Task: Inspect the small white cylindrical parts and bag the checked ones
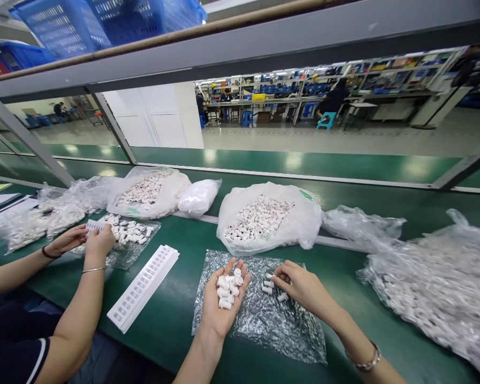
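Observation:
My left hand (pixel 223 301) is palm up, fingers cupped, with a small heap of white plastic cylindrical fittings (pixel 228 289) lying in it. To its right, my right hand (pixel 302 285) reaches down with thumb and fingertips pinched together at a white fitting (pixel 269 277); part of that piece is hidden by the fingers. Loose fittings (pixel 267 289) lie just below those fingertips, and a single one (pixel 282 296) is under the hand. Beneath both hands a clear crinkled plastic bag (pixel 276 333) is spread flat on the green table (pixel 164 320).
Behind my hands sits an open white bag full of fittings (pixel 260 218). Large clear bags of parts (pixel 436 288) crowd the right side. A stack of label sheets (pixel 144 288) lies left, beside a co-worker's hands (pixel 98 242) holding a label strip. Overhead runs a shelf (pixel 240 42).

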Action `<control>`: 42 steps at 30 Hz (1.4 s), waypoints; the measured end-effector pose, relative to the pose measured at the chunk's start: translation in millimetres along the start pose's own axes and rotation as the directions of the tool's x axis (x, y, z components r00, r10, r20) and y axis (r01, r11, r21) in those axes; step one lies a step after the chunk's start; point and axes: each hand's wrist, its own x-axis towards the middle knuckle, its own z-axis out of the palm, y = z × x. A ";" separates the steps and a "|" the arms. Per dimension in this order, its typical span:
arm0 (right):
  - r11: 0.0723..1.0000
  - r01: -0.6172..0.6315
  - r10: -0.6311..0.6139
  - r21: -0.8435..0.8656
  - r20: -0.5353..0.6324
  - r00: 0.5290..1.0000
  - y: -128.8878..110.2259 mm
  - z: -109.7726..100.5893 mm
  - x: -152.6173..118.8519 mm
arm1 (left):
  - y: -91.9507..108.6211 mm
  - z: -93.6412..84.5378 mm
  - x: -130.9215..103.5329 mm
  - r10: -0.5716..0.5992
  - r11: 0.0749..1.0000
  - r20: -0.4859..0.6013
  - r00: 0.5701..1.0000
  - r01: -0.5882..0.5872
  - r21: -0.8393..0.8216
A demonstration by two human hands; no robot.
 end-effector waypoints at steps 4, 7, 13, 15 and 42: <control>1.000 -0.003 0.003 -0.017 -0.009 1.000 0.4 2.8 -1.1 | -3.0 3.8 0.6 0.001 1.000 -0.001 1.000 -0.001 0.016; 0.996 0.069 -0.064 0.057 -0.082 0.995 -12.9 -5.8 -4.3 | -7.7 4.6 1.9 -0.008 1.000 0.006 1.000 0.008 0.013; 0.942 0.331 -0.317 0.051 -0.180 0.931 -47.1 -7.0 -14.2 | -20.2 2.2 5.2 -0.107 0.993 0.072 0.992 0.104 0.051; 0.935 0.354 -0.352 -0.032 -0.208 0.912 -52.1 -1.0 -15.9 | -23.2 2.4 4.9 -0.142 0.988 0.083 0.986 0.137 0.067; 1.000 0.005 -0.006 -0.011 -0.100 0.995 10.5 -4.6 -24.5 | -16.2 5.1 3.6 -0.077 0.997 0.027 0.997 0.077 -0.013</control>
